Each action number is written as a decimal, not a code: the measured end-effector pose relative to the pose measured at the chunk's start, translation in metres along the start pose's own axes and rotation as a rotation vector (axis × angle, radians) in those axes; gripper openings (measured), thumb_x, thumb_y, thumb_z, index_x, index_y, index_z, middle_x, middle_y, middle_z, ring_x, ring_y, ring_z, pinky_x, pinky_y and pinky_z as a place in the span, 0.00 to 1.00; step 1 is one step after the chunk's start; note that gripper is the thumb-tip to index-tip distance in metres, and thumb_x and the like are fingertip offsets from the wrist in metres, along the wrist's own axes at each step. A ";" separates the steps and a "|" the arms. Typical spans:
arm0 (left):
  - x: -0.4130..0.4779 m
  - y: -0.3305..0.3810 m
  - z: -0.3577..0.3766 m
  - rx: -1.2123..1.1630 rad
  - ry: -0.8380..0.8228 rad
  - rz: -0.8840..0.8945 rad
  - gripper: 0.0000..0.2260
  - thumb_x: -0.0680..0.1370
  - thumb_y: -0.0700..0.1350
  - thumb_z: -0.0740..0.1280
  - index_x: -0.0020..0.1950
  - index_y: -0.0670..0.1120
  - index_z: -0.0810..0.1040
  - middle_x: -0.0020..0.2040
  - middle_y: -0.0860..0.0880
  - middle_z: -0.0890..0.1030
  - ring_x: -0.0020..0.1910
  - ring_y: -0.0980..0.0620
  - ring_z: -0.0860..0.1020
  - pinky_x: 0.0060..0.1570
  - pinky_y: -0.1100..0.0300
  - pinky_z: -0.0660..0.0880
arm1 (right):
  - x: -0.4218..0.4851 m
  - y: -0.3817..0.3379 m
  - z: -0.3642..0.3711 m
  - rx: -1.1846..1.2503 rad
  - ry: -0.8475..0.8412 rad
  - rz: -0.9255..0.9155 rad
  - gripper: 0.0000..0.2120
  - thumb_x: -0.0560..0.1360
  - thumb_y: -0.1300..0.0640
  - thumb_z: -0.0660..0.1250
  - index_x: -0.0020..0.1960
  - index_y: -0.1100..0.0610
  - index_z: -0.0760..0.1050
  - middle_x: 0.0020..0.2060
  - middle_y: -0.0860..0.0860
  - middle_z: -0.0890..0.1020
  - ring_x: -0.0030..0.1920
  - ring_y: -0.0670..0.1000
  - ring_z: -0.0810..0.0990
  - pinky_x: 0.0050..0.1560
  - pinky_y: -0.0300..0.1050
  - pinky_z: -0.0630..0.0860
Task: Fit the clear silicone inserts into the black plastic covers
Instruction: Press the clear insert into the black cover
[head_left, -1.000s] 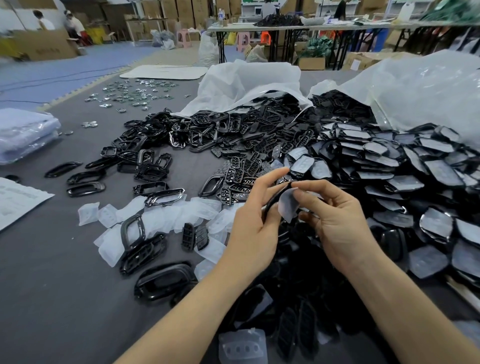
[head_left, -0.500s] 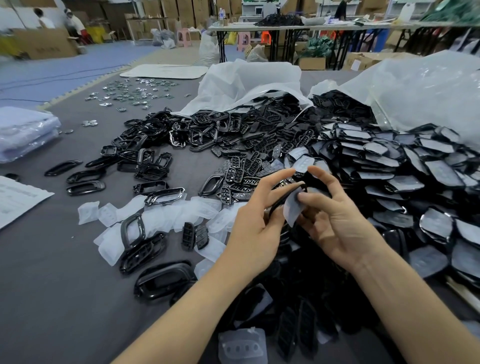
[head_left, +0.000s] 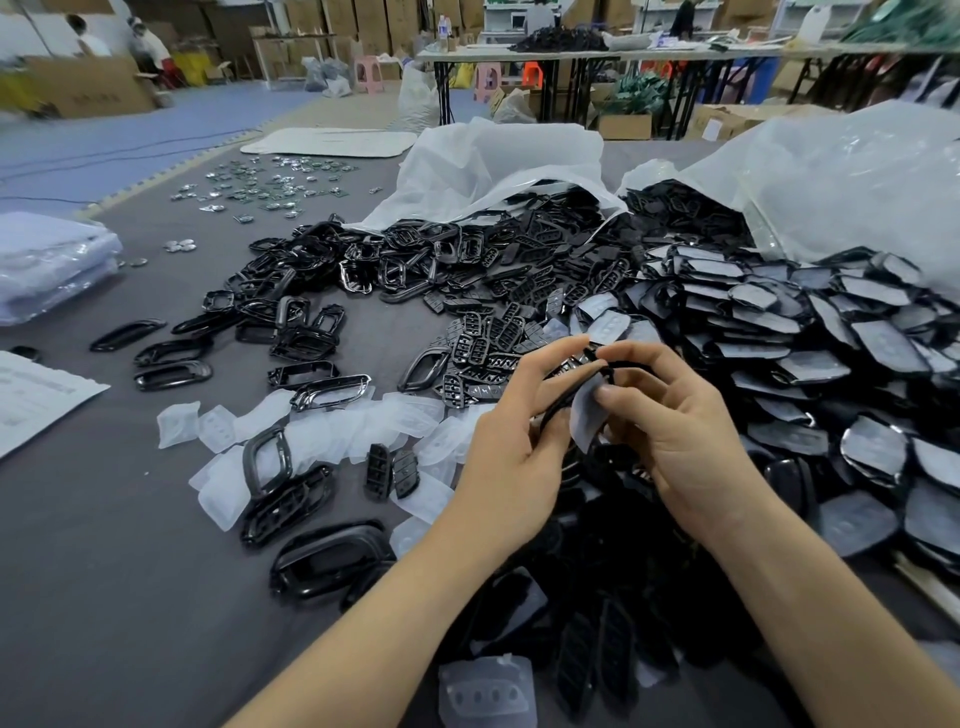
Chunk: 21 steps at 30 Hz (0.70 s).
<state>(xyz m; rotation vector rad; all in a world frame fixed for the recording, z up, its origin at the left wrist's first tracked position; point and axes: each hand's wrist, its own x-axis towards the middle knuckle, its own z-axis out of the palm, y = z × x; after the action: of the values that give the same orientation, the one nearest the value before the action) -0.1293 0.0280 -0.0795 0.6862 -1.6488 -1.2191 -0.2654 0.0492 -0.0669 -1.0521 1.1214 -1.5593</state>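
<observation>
My left hand (head_left: 511, 447) grips a black plastic cover (head_left: 563, 397) by its edge, seen mostly edge-on. My right hand (head_left: 675, 431) pinches a clear silicone insert (head_left: 586, 415) against that cover with thumb and fingers. Both hands are held above the table's middle. Loose clear inserts (head_left: 322, 431) lie scattered to the left. A large heap of black covers with inserts in them (head_left: 810, 374) spreads on the right. More black parts (head_left: 597, 597) lie under my wrists.
Black frames and button parts (head_left: 415, 270) spill from a white plastic bag (head_left: 498, 161); a second bag (head_left: 852, 176) sits at right. Small metal pieces (head_left: 260, 182) lie far left. A paper sheet (head_left: 31, 400) and a wrapped stack (head_left: 52, 260) sit at the left edge of the grey table (head_left: 104, 571).
My right hand's fingers have shifted along the insert, moving it lower against the cover. The left hand keeps its grip almost in place.
</observation>
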 end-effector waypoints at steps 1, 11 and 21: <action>0.000 0.001 0.000 -0.022 -0.005 -0.007 0.22 0.80 0.31 0.59 0.65 0.57 0.70 0.61 0.53 0.81 0.59 0.55 0.78 0.60 0.53 0.75 | 0.000 0.000 0.000 -0.007 0.004 -0.007 0.13 0.74 0.71 0.65 0.48 0.53 0.77 0.34 0.47 0.81 0.34 0.43 0.77 0.34 0.35 0.72; 0.001 0.005 0.002 -0.154 0.058 -0.088 0.14 0.77 0.36 0.65 0.57 0.53 0.77 0.53 0.51 0.84 0.55 0.53 0.81 0.55 0.55 0.78 | -0.001 0.001 0.004 -0.010 0.120 -0.061 0.13 0.73 0.71 0.65 0.45 0.53 0.77 0.30 0.47 0.77 0.29 0.43 0.72 0.31 0.36 0.70; 0.003 0.002 0.005 -0.214 0.109 -0.166 0.11 0.77 0.32 0.66 0.50 0.48 0.79 0.39 0.42 0.83 0.40 0.51 0.84 0.41 0.61 0.80 | 0.002 -0.002 -0.001 -0.085 0.181 -0.086 0.14 0.73 0.70 0.66 0.41 0.52 0.80 0.31 0.48 0.76 0.34 0.48 0.76 0.34 0.40 0.77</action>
<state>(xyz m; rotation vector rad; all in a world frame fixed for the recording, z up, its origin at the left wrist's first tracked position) -0.1347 0.0282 -0.0774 0.7517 -1.3697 -1.4268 -0.2671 0.0474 -0.0649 -1.0430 1.2895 -1.7150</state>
